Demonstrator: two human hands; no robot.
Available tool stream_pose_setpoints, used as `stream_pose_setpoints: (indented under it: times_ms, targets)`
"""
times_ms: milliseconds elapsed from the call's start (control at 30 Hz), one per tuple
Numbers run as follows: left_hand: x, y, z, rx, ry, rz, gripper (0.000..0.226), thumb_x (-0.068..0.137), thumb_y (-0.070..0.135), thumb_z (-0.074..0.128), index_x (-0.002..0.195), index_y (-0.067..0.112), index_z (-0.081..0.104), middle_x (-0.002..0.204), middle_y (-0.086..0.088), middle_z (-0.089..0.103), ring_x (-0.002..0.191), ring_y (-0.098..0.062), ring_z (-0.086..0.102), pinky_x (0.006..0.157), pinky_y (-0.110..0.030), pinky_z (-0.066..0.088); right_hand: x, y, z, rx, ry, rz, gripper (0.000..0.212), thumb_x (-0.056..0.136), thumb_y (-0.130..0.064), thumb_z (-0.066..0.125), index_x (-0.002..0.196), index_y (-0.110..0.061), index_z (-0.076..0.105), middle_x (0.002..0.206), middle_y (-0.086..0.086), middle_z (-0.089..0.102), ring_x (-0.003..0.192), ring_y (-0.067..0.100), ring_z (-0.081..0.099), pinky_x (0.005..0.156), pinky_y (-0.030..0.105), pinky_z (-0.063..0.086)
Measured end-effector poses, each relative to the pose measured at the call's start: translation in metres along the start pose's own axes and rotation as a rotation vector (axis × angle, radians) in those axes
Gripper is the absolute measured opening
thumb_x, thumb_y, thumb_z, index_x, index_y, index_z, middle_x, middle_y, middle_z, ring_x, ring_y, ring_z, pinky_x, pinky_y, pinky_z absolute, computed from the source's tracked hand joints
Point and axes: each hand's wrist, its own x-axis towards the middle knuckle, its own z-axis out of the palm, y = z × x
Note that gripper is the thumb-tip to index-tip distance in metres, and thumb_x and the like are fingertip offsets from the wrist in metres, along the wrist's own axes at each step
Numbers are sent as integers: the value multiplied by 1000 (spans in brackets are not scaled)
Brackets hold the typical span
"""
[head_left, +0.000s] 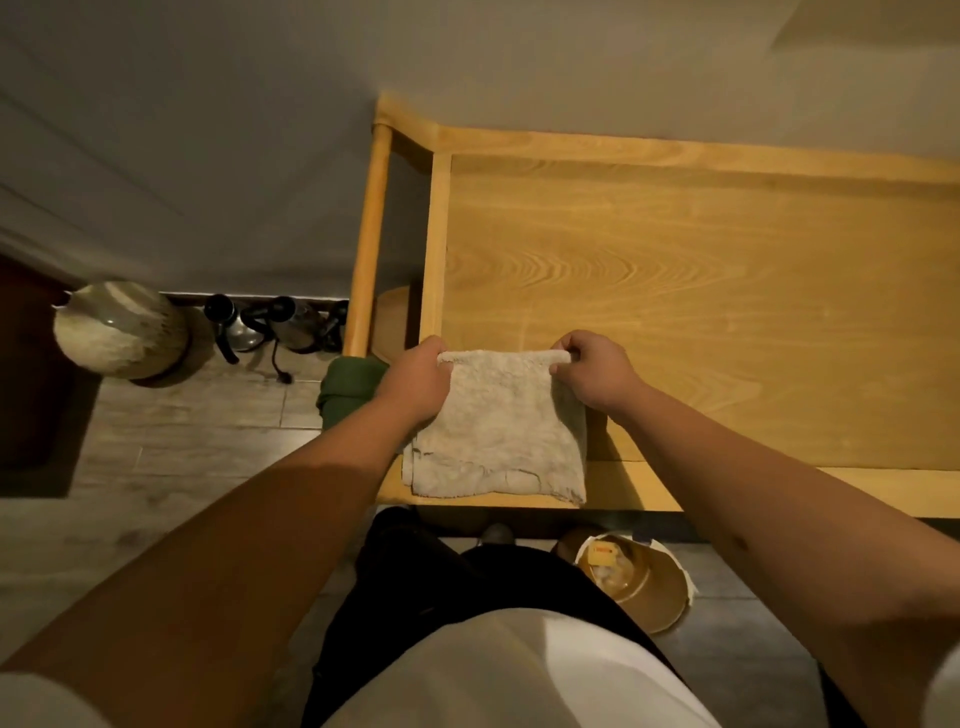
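Currently: under the wooden table's (727, 312) near edge, a bucket (667, 605) on the floor holds a yellow packet (602, 550) and pale scraps I cannot identify. A folded off-white towel (498, 426) lies on the table's near-left corner and reaches its near edge. The left hand (415, 379) and right hand (597, 374) each pinch a far corner, fingers curled round the fold. The towel is judged soft, light and limp, and is best held at the corners. By the table's left leg is a green cloth (348, 389), with metal kettles (291, 322) beyond.

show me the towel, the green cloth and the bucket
towel (498, 415): head view, middle of its top layer
green cloth (345, 387): head view, its middle
bucket (661, 597): head view, its inner wall
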Motion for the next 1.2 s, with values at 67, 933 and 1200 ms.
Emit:
stream_pose_setpoints:
  times_ms: [67,933,1200]
  targets:
    - [2,5,3,34,57,-23,18,103,23,48,117,14,54,114,-12,60,90,-24,55,71,-34,44,3,1,6,-101,57,-24,21,90,-14,64,112,-15,61,96,0,62,98,27,59,73,28,41]
    - [108,-42,-73,708,126,189,85,88,65,45,156,19,23,168,-14,-1,152,-46,4,117,-61,20,-50,-20,144,-728,-26,-59,99,73,-96,15,153,-43,-6,164,6,-13,146,42,-21,104,75,-7]
    - [120,-38,-76,570,135,178,85,92,69,34,159,21,16,168,-16,-8,153,-44,-1,119,-58,18,-33,-26,149,-732,19,-19,83,85,-84,19,155,-43,0,165,3,-2,149,40,-10,104,77,4]
